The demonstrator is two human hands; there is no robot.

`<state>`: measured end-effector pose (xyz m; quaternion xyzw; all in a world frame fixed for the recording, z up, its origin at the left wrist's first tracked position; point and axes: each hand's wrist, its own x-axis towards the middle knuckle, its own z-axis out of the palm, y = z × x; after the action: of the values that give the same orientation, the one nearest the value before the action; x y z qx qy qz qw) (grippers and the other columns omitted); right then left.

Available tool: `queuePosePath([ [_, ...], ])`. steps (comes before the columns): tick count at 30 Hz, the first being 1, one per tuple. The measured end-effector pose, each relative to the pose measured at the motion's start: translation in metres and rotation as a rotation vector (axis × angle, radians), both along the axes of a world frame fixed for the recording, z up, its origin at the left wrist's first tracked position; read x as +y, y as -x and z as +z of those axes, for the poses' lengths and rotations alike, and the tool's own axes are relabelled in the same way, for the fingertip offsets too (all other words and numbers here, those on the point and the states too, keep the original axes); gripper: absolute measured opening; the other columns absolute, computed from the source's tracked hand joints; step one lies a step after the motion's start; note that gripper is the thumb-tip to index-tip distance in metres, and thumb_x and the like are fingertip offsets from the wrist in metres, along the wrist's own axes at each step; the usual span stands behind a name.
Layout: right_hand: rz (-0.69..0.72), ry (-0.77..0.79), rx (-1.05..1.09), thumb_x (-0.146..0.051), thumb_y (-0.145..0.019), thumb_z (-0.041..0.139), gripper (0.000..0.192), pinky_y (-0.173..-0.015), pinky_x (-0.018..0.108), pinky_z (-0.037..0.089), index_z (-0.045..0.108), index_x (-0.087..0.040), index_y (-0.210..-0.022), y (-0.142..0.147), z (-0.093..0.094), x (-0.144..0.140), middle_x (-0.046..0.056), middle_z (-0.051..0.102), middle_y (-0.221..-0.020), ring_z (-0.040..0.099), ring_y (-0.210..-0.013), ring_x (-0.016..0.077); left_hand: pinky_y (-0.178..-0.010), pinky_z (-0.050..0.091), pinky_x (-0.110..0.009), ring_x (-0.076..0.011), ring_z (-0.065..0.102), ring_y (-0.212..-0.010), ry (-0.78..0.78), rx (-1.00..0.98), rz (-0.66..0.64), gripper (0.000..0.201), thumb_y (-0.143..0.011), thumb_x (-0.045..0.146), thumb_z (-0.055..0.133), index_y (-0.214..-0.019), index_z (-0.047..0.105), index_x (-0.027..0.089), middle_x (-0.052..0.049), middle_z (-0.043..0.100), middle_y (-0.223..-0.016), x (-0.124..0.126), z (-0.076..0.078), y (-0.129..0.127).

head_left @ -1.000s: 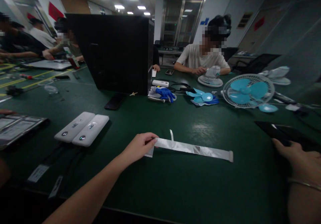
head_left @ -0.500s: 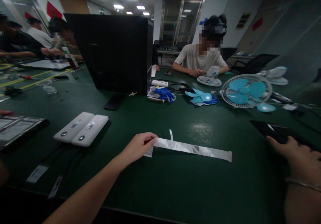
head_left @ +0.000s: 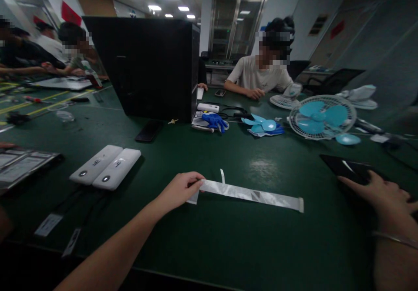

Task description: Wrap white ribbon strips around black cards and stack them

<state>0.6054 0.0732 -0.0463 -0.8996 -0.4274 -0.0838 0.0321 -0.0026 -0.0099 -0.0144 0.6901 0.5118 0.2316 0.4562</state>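
Note:
Between the thumb and fingers of my left hand [head_left: 181,191] is one end of a flat white ribbon cable [head_left: 241,192]. The cable stretches to the right over the green table, ending in a pale connector, and a narrow strip sticks up near my fingers. A short folded piece of it shows below my fingertips. At the right edge, my right hand [head_left: 385,199] grips a dark flat object [head_left: 348,167] with a glossy streak. Its kind is unclear, and part of it is hidden under the hand.
Two white power banks [head_left: 119,169] lie on the left, near a metal-framed panel [head_left: 29,165]. Behind are a black computer case [head_left: 146,69], a phone [head_left: 148,131], blue gloves [head_left: 215,122], loose blue fan blades [head_left: 261,123] and a fan [head_left: 321,117]. A co-worker [head_left: 261,73] sits opposite.
My right hand and the dark object have shifted slightly left. My left hand stays put on the cable. The co-worker's white fan part has moved right.

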Motion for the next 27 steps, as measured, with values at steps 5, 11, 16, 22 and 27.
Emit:
queuePosePath([
  [5, 0.1, 0.101, 0.08, -0.085, -0.071, 0.029, 0.1, -0.098, 0.064, 0.024, 0.028, -0.022, -0.149, 0.061, 0.021, 0.009, 0.025, 0.035, -0.142, 0.035, -0.126, 0.0476, -0.07, 0.049, -0.028, -0.0161, 0.064, -0.083, 0.046, 0.024, -0.025, 0.025, -0.091, 0.038, 0.051, -0.1, 0.064, 0.019, -0.003, 0.069, -0.096, -0.002, 0.001, 0.001],
  [11, 0.571, 0.202, -0.006, -0.077, -0.076, 0.04, 0.093, -0.105, 0.06, 0.022, 0.027, -0.022, -0.15, 0.154, 0.026, 0.02, 0.018, 0.04, -0.142, 0.037, -0.129, 0.0396, -0.065, 0.047, -0.026, -0.0157, 0.063, -0.079, 0.091, 0.065, -0.082, 0.024, -0.086, 0.042, 0.058, -0.09, 0.063, 0.018, -0.003, 0.068, -0.091, -0.004, 0.001, 0.001],
  [16, 0.999, 0.193, 0.057, -0.074, -0.078, 0.047, 0.089, -0.11, 0.06, 0.017, 0.024, -0.028, -0.151, 0.228, 0.022, 0.004, 0.012, 0.039, -0.144, 0.033, -0.133, 0.0341, -0.057, 0.042, -0.024, -0.014, 0.059, -0.069, 0.084, 0.12, -0.211, 0.028, -0.082, 0.046, 0.062, -0.083, 0.063, 0.018, -0.002, 0.066, -0.08, -0.005, 0.005, 0.0],
  [22, 1.426, 0.213, 0.202, -0.066, -0.081, 0.054, 0.084, -0.111, 0.062, 0.013, 0.019, -0.036, -0.151, 0.291, 0.037, -0.033, 0.007, 0.033, -0.148, 0.029, -0.136, 0.0308, -0.052, 0.036, -0.022, -0.0111, 0.053, -0.06, 0.052, 0.134, -0.281, 0.029, -0.08, 0.046, 0.063, -0.081, 0.064, 0.016, 0.001, 0.06, -0.07, -0.006, 0.009, -0.002],
  [27, 1.539, 0.215, 0.174, -0.067, -0.083, 0.051, 0.08, -0.112, 0.062, 0.011, 0.019, -0.037, -0.151, 0.317, 0.038, -0.051, 0.004, 0.032, -0.15, 0.023, -0.139, 0.0295, -0.052, 0.035, -0.022, -0.0107, 0.052, -0.059, 0.019, 0.127, -0.308, 0.028, -0.08, 0.044, 0.062, -0.081, 0.064, 0.017, 0.002, 0.06, -0.069, -0.006, 0.004, -0.003],
])
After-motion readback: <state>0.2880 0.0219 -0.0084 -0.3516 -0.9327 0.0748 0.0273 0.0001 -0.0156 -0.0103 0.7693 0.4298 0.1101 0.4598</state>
